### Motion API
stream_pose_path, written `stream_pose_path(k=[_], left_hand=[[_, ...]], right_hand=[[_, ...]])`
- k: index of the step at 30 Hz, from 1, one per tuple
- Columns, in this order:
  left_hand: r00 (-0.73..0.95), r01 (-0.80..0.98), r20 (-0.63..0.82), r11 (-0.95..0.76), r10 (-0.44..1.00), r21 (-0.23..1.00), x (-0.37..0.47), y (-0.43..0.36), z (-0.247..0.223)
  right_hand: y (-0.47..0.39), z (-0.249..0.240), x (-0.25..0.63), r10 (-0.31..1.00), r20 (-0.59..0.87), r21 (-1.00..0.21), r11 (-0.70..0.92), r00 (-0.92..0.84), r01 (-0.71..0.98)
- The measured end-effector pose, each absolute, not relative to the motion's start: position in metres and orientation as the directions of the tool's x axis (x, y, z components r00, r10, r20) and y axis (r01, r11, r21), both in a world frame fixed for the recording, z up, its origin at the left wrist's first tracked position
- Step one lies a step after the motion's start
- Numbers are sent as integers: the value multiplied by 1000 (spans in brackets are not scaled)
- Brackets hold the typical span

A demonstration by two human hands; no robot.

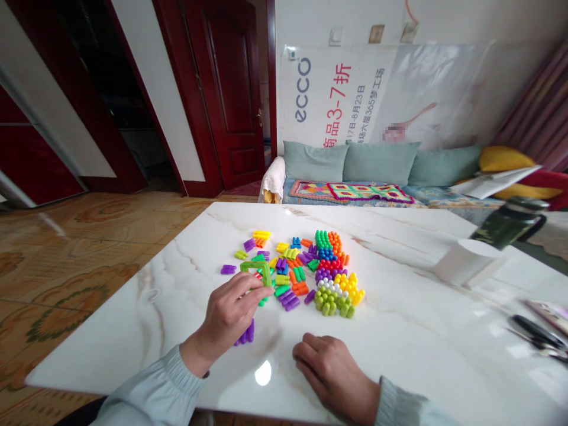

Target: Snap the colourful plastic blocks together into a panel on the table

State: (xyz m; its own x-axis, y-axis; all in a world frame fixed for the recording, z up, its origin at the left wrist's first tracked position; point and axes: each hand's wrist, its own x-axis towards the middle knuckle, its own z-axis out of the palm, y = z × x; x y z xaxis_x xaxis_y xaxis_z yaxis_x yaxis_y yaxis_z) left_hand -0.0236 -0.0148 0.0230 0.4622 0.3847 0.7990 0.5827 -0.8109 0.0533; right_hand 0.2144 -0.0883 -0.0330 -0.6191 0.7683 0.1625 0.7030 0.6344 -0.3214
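Observation:
My left hand is closed in a pinch on a light-green plastic frame, held above the scattered toy pieces. Below that wrist, a group of purple pegs is partly hidden by the hand. My right hand rests on the table near its front edge, fingers curled in and nothing visible in them. Loose joined pegs in purple, yellow, orange, green and blue lie past my left hand, among them a purple piece. To their right stands a tight cluster of upright pegs, sorted by colour.
The pieces lie on a white marble-patterned table. At its right are a white paper box, a camouflage flask, a black-handled tool and a phone-like object. A sofa with green cushions stands behind.

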Motion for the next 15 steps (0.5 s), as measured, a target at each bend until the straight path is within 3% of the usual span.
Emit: stream_pose_path(k=[6, 10, 13, 15], left_hand=[[480, 577, 792, -816, 378, 40, -24, -13, 21], [443, 571, 797, -815, 411, 103, -22, -14, 18], [368, 541, 788, -803, 493, 249, -19, -14, 17], [281, 482, 711, -736, 644, 475, -18, -14, 17]], right_hand=[[-88, -36, 215, 771, 157, -316, 632, -618, 708], [-88, -36, 214, 771, 156, -309, 631, -617, 711], [-88, -35, 214, 772, 155, -316, 630, -616, 709], [-88, -35, 214, 772, 154, -324, 629, -617, 706]])
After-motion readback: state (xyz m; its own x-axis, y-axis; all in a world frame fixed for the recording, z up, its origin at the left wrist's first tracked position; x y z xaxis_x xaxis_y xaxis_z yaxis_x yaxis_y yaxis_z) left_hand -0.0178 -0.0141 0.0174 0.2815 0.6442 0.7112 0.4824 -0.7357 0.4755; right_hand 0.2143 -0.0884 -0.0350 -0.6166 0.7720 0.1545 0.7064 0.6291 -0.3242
